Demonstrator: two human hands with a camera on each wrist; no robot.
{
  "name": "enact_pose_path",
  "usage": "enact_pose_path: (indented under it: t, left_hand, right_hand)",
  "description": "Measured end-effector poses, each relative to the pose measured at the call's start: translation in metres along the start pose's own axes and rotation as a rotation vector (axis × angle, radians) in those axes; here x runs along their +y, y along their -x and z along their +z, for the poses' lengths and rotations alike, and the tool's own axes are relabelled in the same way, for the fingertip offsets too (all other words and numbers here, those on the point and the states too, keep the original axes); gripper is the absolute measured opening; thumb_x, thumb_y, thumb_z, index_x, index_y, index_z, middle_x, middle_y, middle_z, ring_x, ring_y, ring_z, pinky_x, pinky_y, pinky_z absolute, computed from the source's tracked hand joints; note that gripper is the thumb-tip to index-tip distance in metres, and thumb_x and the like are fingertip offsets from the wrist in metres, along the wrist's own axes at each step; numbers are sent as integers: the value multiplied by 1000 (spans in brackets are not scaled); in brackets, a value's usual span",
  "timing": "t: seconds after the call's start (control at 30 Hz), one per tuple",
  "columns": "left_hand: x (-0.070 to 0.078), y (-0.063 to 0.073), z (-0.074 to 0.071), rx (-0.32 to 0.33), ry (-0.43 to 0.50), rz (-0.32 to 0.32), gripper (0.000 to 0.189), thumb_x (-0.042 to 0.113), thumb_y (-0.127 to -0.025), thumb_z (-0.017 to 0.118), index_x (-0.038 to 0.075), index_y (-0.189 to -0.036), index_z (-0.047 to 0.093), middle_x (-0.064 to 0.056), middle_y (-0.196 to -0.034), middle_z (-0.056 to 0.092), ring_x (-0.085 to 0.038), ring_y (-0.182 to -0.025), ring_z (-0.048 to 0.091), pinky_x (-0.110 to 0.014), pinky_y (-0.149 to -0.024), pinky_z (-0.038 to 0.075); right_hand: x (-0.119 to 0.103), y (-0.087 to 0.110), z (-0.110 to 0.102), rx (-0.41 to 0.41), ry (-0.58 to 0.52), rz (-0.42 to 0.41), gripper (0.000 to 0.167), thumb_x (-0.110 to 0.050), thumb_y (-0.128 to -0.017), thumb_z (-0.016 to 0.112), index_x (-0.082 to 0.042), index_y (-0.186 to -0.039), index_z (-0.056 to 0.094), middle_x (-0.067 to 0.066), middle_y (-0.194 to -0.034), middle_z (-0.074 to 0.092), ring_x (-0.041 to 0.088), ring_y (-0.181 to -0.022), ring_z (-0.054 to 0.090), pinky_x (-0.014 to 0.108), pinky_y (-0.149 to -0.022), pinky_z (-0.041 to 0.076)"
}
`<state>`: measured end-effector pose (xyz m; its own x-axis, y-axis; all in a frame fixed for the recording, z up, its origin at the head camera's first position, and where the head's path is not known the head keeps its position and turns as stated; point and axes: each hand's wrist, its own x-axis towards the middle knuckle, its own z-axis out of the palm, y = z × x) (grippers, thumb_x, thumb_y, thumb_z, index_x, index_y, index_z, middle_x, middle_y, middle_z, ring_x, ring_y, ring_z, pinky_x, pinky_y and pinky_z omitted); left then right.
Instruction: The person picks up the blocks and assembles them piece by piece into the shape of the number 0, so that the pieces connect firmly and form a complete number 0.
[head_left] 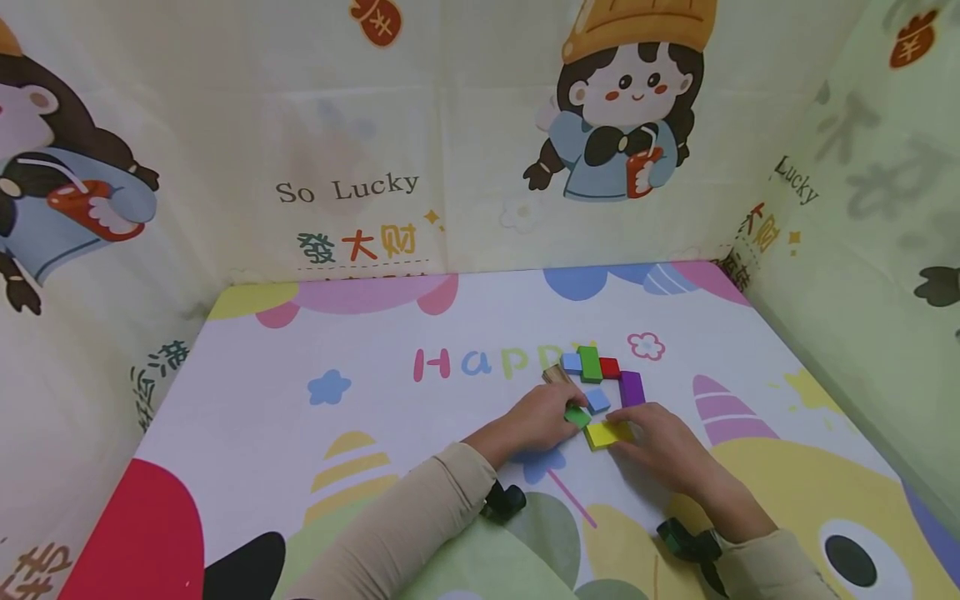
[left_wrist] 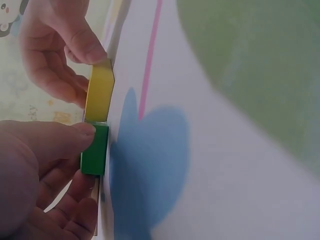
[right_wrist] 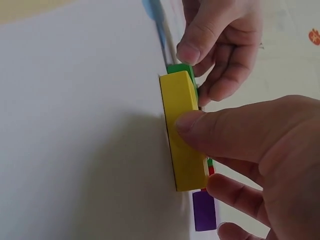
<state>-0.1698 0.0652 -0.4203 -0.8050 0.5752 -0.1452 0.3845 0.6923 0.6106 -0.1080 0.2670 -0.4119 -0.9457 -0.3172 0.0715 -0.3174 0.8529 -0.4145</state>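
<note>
My left hand (head_left: 538,419) pinches a small green block (head_left: 577,416) between thumb and fingers. Beside it, my right hand (head_left: 663,440) grips a yellow block (head_left: 603,435), its thumb on the near face in the right wrist view. The two blocks stand end to end in the left wrist view. Beyond the hands, a purple block (head_left: 632,388), a red block (head_left: 610,367), a taller-looking green block (head_left: 589,364), a light blue block (head_left: 571,362) and a brown block (head_left: 556,374) curve round in a loose ring. A second light blue block (head_left: 597,401) lies inside it.
The blocks are on a white tabletop cover (head_left: 465,417) printed with coloured shapes and letters. A cream printed cloth (head_left: 480,125) rises behind and at both sides. Dark wrist straps with cameras (head_left: 504,502) hang below both wrists.
</note>
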Motion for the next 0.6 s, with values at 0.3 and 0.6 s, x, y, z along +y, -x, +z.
enact_pose_path:
  t: [0.3, 0.6]
  left_hand:
    - [-2, 5, -1, 1, -6, 5, 32, 16, -93, 73, 17, -124, 66, 9, -123, 64, -7, -118, 55, -24, -100, 44]
    - [-6, 9, -6, -18, -7, 2, 34, 15, -93, 73, 16, -126, 66, 8, -122, 64, -10, -116, 56, -24, -99, 44]
  right_hand:
    - [2, -1, 0, -9, 7, -4, 31, -8, -81, 83, -6, -109, 73, 5, -105, 69, 31, -103, 60, 52, -90, 51]
    - [0, 1, -1, -42, -48, 1, 36, -7, -80, 83, -6, -113, 69, 8, -112, 66, 36, -109, 58, 57, -96, 46]
